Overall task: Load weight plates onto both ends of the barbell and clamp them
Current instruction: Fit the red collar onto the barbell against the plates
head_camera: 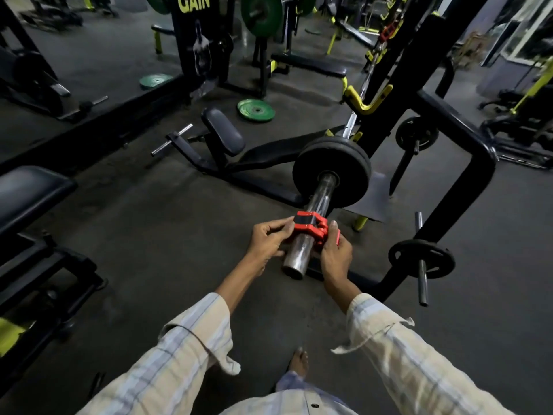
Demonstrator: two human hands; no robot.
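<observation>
A steel barbell sleeve (pixel 299 259) points toward me from the rack. A black weight plate (pixel 353 172) sits on the sleeve, farther in. A red clamp collar (pixel 311 224) wraps the sleeve near its open end, well apart from the plate. My left hand (pixel 269 239) grips the clamp's left side. My right hand (pixel 336 256) holds its right side, thumb against the raised red lever (pixel 338 238). The bar's far end carries another red clamp (pixel 387 32) high up in the rack.
A small black plate (pixel 422 259) hangs on a storage peg at the right, another (pixel 417 136) farther back. Green plates (pixel 256 110) lie on the floor beyond a black bench (pixel 278 154). A padded bench (pixel 27 193) stands at the left. My bare foot (pixel 299 362) is below.
</observation>
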